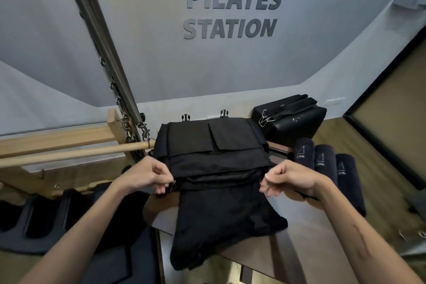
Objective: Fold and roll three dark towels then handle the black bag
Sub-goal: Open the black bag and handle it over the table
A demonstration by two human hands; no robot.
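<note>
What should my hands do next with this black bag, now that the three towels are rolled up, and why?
Probably draw the two hands apart to spread the bag's mouth. The left hand and right hand each pinch an upper edge of the black bag, which sags over the wooden surface. The three rolled towels lie side by side to its right, apparently ready to go in.
</note>
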